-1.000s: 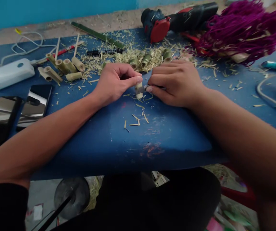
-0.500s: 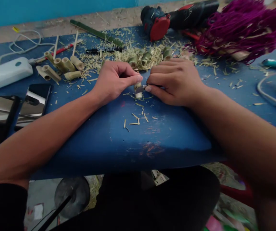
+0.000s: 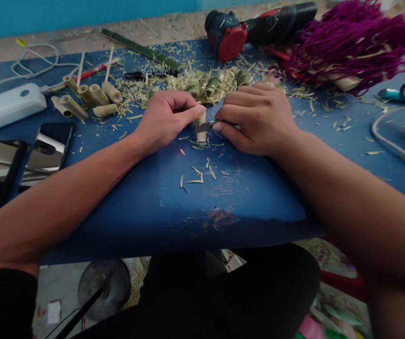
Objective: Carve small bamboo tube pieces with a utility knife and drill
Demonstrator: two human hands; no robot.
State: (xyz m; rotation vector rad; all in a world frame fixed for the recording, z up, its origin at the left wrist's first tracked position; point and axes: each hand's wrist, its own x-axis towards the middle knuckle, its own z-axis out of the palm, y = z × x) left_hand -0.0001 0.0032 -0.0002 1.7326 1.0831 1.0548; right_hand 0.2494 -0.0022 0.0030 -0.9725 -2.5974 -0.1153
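Note:
My left hand (image 3: 170,117) pinches the top of a short bamboo piece (image 3: 201,133), which stands upright on the blue table (image 3: 146,202). Closed around a knife, my right hand (image 3: 257,120) is just to the right of it. The knife's small blade (image 3: 206,126) lies against or right beside the bamboo's side; its handle is hidden in my fingers. Thin bamboo shavings (image 3: 197,178) are scattered on the table in front of my hands. Behind them, several green bamboo pieces (image 3: 213,84) rest in a heap of shavings.
Several cut bamboo tubes (image 3: 89,96) lie to the left, near a white power strip (image 3: 12,106) and two phones (image 3: 47,153). At the back are a black marker (image 3: 149,74), a bamboo strip (image 3: 139,47), an angle grinder (image 3: 230,37) and purple cord (image 3: 354,47).
The knife blade sits slightly higher along the bamboo and shows more plainly. A fresh shaving lies near the foot of the bamboo. The whole view has shifted a little.

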